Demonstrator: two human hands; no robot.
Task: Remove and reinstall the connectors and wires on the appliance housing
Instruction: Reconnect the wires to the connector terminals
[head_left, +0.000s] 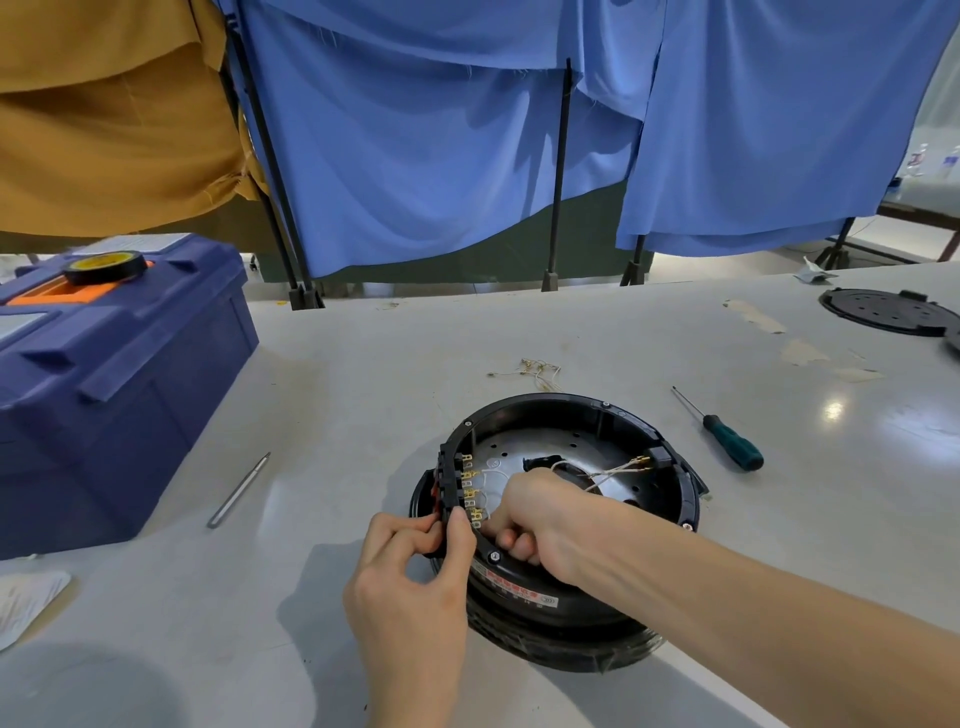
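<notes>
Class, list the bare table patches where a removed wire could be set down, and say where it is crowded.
Bare: the table between the metal rod and the housing; the stretch right of the screwdriver. Crowded: the housing's left rim, where the left hand and right hand work at the terminals.

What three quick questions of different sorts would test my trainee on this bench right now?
1. True or false: the green-handled screwdriver lies inside the housing.
2. What sits on the blue toolbox? A: tape roll; B: pliers; C: a cup.
3. Which of the hands reaches inside the housing while the left hand pinches the terminal block?
Key: 1 false; 2 A; 3 the right hand.
</notes>
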